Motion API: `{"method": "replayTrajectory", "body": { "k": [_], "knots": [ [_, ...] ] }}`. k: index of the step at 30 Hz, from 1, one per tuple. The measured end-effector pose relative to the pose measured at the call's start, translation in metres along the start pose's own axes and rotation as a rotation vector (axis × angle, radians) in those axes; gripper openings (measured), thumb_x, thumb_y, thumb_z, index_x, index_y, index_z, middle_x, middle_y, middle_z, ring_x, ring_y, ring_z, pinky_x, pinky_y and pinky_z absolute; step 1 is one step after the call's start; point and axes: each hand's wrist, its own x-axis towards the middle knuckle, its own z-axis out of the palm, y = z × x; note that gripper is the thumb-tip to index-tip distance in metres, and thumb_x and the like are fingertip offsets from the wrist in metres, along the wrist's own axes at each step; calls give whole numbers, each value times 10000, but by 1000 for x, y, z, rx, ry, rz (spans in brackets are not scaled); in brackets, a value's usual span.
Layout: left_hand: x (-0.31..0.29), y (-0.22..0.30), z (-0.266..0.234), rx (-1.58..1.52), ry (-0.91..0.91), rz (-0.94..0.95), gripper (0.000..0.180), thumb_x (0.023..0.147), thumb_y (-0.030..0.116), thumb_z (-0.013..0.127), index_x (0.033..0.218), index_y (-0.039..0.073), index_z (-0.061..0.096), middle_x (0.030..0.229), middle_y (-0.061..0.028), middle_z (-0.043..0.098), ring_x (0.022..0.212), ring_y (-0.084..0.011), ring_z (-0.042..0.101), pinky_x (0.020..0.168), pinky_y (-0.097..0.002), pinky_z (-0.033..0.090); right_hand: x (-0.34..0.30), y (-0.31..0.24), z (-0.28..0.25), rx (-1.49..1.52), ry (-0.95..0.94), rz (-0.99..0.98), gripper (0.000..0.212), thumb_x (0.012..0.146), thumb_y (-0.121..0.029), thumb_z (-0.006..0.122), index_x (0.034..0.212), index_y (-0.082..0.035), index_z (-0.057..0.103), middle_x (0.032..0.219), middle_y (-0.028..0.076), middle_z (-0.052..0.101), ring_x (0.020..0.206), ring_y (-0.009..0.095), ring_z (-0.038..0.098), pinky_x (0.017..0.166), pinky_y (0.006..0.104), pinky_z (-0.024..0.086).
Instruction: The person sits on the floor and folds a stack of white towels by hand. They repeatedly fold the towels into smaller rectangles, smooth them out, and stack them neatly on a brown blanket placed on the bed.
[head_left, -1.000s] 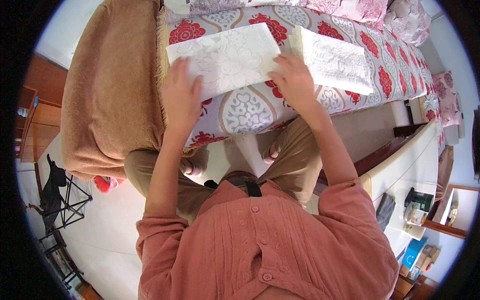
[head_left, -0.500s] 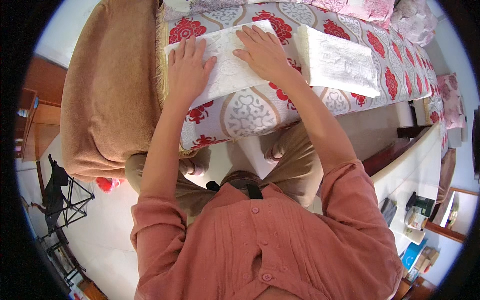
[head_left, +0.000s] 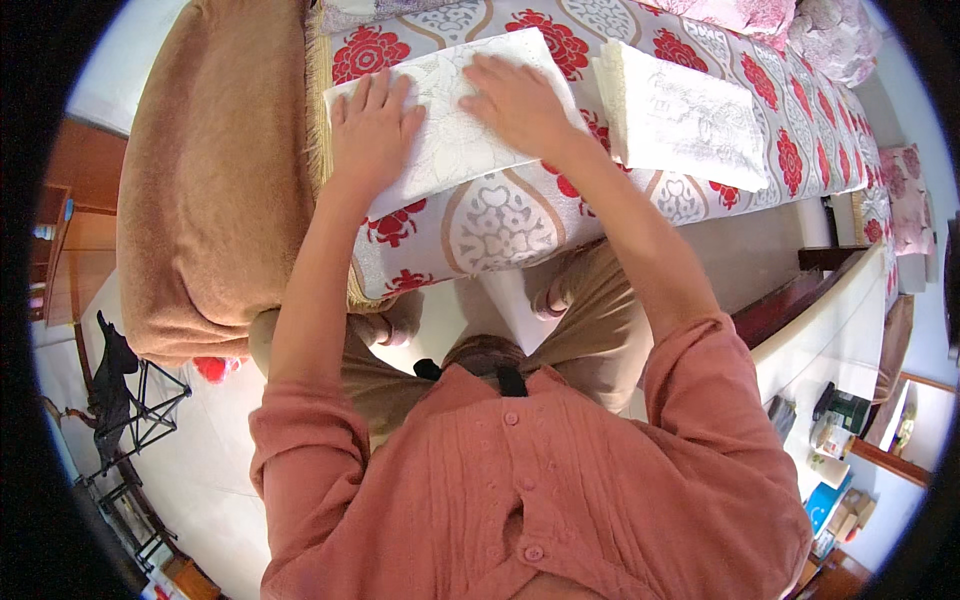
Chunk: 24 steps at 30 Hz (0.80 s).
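A folded white patterned cloth (head_left: 440, 150) lies flat on the sofa seat, which has a red-and-grey floral cover (head_left: 500, 225). My left hand (head_left: 372, 130) rests on the cloth's left part, palm down with the fingers spread. On its upper right part lies my right hand (head_left: 522, 108), also flat, its fingers apart and slightly blurred. Neither hand grips anything. To the right, apart from both hands, a second folded white cloth (head_left: 690, 120) with a fringed left edge sits on the same cover.
A brown covered armrest (head_left: 215, 180) borders the seat on the left. Patterned cushions (head_left: 830, 45) are at the far right. A pale table (head_left: 815, 310) carrying small items stands to the right. On the left floor is a black folding stool (head_left: 125, 390).
Both hands stay flat on the cloth with slight shifts; the right has moved a little left. The view has shifted slightly.
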Motion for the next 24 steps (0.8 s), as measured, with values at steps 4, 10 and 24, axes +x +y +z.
{"method": "replayTrajectory", "body": {
  "k": [4,10,24],
  "knots": [
    [-26,22,-7,-5,-20,57,509,1040,436,468,1481,184,505,1583,-83,431,1471,-327,373,1182,-595,257,-32,-22,0,-39,102,-151,492,1052,-429,464,1442,-141,548,1556,93,467,1444,277,402,1196,483,269],
    [-6,26,3,-33,-4,38,503,1045,435,455,1484,193,495,1582,-86,428,1476,-305,366,1188,-597,246,-11,6,15,-30,169,-164,508,1040,-450,468,1437,-145,553,1530,91,498,1417,284,438,1176,479,284],
    [-41,36,-27,-32,-28,144,543,1028,422,513,1519,198,451,1590,-80,409,1471,-312,365,1179,-560,285,-48,3,-13,9,91,-222,502,1001,-398,565,1435,-146,548,1522,86,505,1455,279,394,1185,449,305]
  ]
}}
